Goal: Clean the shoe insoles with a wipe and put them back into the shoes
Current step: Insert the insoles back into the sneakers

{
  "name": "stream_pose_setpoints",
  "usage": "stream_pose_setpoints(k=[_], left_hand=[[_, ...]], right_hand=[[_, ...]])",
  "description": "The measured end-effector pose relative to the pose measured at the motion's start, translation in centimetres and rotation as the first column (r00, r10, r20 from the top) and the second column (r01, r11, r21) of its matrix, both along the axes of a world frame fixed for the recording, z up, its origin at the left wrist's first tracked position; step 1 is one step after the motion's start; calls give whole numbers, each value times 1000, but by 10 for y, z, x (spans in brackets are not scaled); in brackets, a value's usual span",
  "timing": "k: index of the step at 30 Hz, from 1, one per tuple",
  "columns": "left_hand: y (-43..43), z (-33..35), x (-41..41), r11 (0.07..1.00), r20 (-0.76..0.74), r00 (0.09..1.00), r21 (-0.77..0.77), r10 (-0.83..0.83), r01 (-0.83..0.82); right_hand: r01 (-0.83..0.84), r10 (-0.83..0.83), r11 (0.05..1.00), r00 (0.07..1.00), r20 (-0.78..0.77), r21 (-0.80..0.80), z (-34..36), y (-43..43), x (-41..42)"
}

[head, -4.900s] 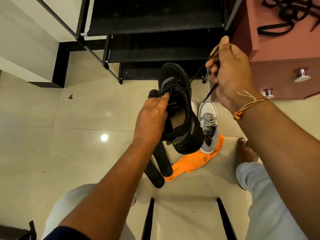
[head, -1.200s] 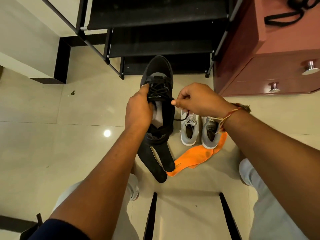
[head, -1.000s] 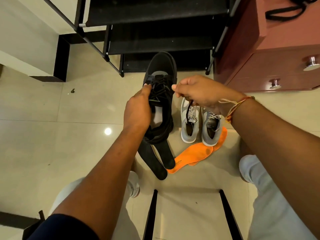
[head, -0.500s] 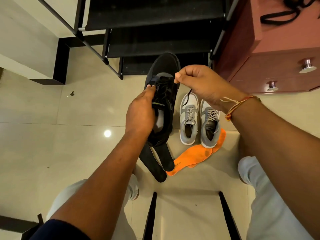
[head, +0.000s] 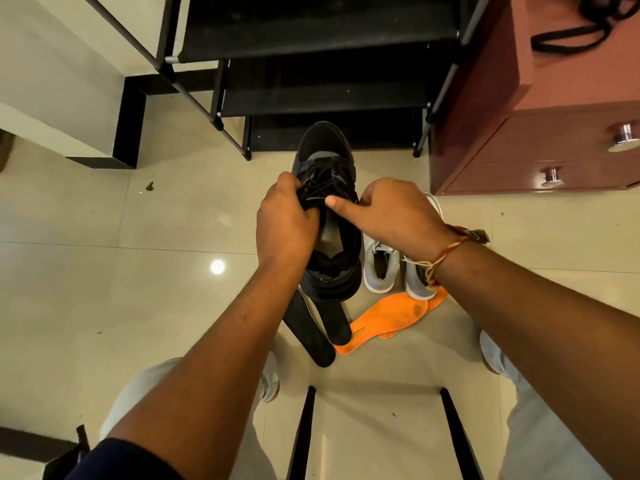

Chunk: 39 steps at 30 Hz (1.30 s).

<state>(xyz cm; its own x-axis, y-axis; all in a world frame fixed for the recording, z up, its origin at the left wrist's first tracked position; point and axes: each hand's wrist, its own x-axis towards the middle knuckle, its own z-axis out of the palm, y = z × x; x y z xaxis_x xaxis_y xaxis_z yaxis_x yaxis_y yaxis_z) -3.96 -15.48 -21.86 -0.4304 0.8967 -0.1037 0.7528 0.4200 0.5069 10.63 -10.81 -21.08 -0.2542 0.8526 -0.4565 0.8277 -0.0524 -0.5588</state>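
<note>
A black sneaker (head: 327, 154) is held up above the floor, toe pointing away from me. My left hand (head: 285, 225) grips its left side by the laces and tongue. My right hand (head: 391, 211) is at the shoe's right side, fingers curled, thumb stretched across onto the laces; whether it pinches a lace is hidden. Two black insoles (head: 317, 332) lie on the tiles under the shoe. Two orange insoles (head: 388, 317) lie beside them. A pair of grey sneakers (head: 379, 268) stands on the floor, partly behind my right wrist. No wipe is in sight.
A black shoe rack (head: 311, 64) stands ahead on the cream tiled floor (head: 104, 289). A maroon drawer cabinet (head: 554, 133) with metal knobs is at the right, black straps on top. My knees and two black stool legs (head: 304, 431) fill the bottom.
My right hand has come down from above the shoe's toe end to the shoe's right side, thumb now on the laces. My left hand keeps holding the shoe in much the same place.
</note>
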Motion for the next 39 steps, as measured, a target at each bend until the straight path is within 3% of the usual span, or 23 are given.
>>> stream_pose_setpoints(k=[7, 12, 16, 21, 25, 32, 35, 39], left_hand=[[3, 6, -6, 1000, 9, 1000, 23, 3, -4], [7, 9, -14, 998, 155, 985, 2, -68, 69], [7, 13, -30, 986, 415, 901, -45, -129, 162], [5, 15, -41, 985, 492, 861, -32, -131, 168], [7, 9, -44, 985, 327, 932, -28, -153, 171], [14, 21, -46, 971, -72, 980, 138, -186, 194], [13, 24, -44, 946, -122, 972, 235, -202, 226], [12, 14, -36, 938, -141, 957, 205, -253, 278]], right_hand=[[-142, 142, 990, 966, -215, 14, -6, -2, 2], [-61, 90, 945, 993, -77, 320, -16, 2, 4], [-82, 101, 920, 995, -28, 383, -20, 6, 9], [-47, 85, 915, 993, -77, 400, -24, 8, 10], [-116, 138, 910, 990, -27, 398, -29, 7, 11], [-391, 296, 855, 908, 297, 340, -39, -1, 7], [-457, 340, 828, 870, 357, 326, -39, -8, -1], [-442, 325, 834, 877, 353, 329, -43, -16, -6]])
